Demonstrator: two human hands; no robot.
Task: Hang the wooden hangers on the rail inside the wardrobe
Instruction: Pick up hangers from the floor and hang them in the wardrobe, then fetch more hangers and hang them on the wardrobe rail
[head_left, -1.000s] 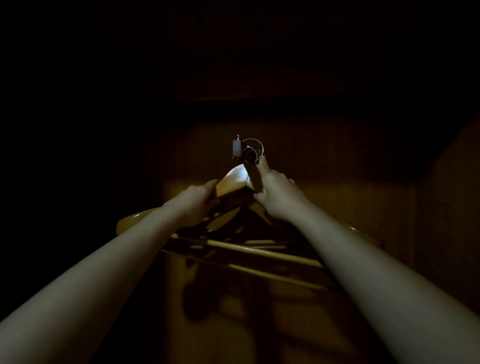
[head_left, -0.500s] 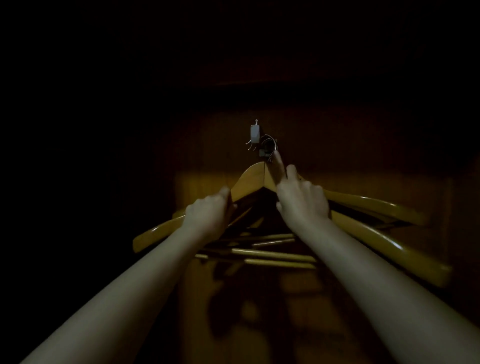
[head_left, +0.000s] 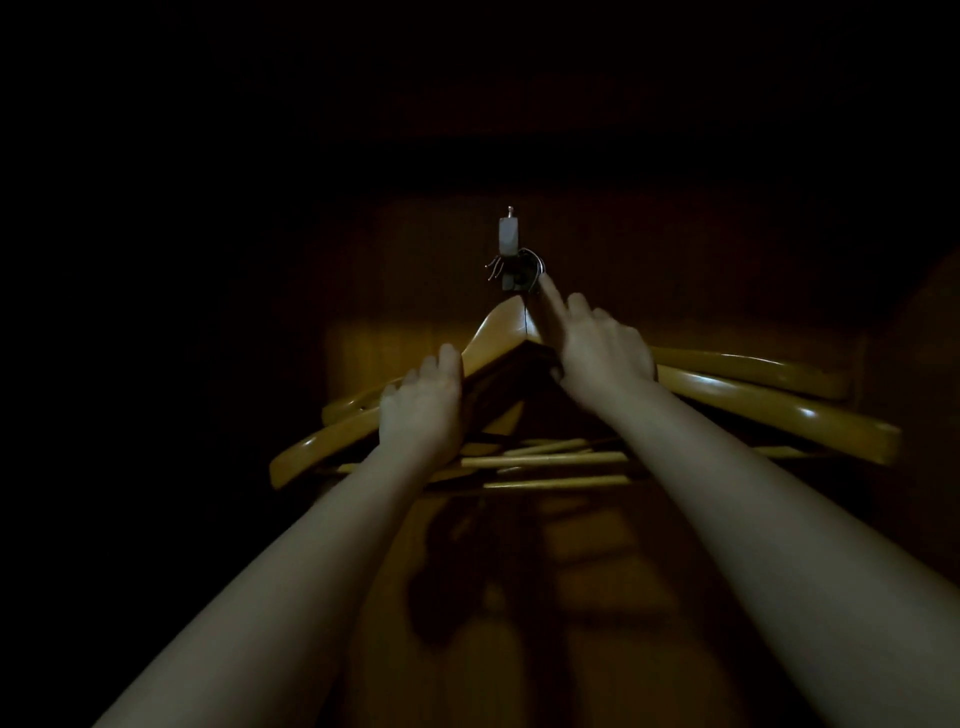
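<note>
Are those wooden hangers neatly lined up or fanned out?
Fanned out. The wooden hangers splay at different angles from one metal fitting; both hands touch them.

Both bare forearms stretch forward and upward, nearly straight, converging toward the middle of the view. The left hand (head_left: 423, 402) is curled, knuckles up (its fingertips are hidden in the gloom). The right hand (head_left: 597, 348) sits higher, index finger extended upward, the other fingers loosely bent.
</note>
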